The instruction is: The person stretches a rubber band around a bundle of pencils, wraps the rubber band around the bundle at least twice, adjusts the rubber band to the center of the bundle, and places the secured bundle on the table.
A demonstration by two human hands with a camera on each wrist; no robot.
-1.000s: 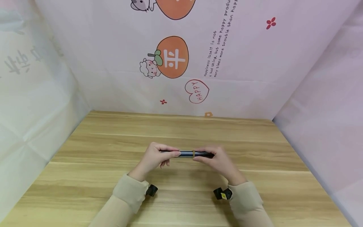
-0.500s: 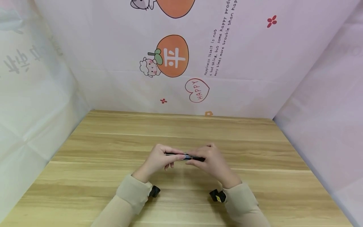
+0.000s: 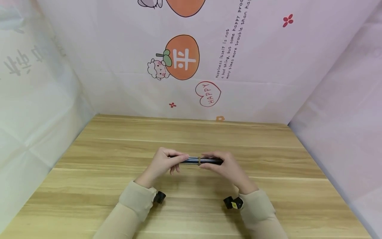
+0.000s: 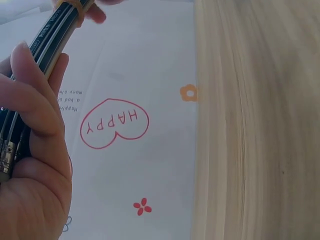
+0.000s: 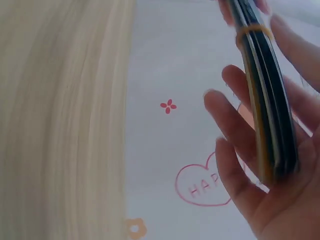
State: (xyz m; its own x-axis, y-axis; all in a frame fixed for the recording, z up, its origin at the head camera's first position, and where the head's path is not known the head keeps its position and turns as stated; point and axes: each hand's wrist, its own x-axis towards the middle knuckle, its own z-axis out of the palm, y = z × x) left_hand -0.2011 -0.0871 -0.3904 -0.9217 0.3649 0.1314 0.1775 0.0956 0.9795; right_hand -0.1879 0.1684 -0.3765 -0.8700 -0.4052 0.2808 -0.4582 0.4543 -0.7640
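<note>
A bundle of dark pencils (image 3: 191, 160) with light stripes lies crosswise between the two hands, above the table. A yellowish rubber band (image 3: 199, 160) circles it near the middle. My left hand (image 3: 161, 165) grips the left end, thumb along the near side; metal ferrules (image 4: 7, 155) show beside its palm in the left wrist view. Around the right part is my right hand (image 3: 229, 166), its thumb and index fingertips right at the band. In the right wrist view, the pencils' ends (image 5: 280, 172) meet the palm while the other fingers (image 5: 232, 117) spread loosely behind.
Below the hands is a wood-grain table (image 3: 191, 215). A white printed cloth (image 3: 253, 99) rises at its back edge, with more pale cloth (image 3: 38, 99) along both sides. Small black cameras (image 3: 159, 198) sit at the cuffs of both beige sleeves.
Half a second ago the hands came closer together over the bundle; now they are farther apart again, baring more of the pencils. The band shows slightly farther left than one second ago.
</note>
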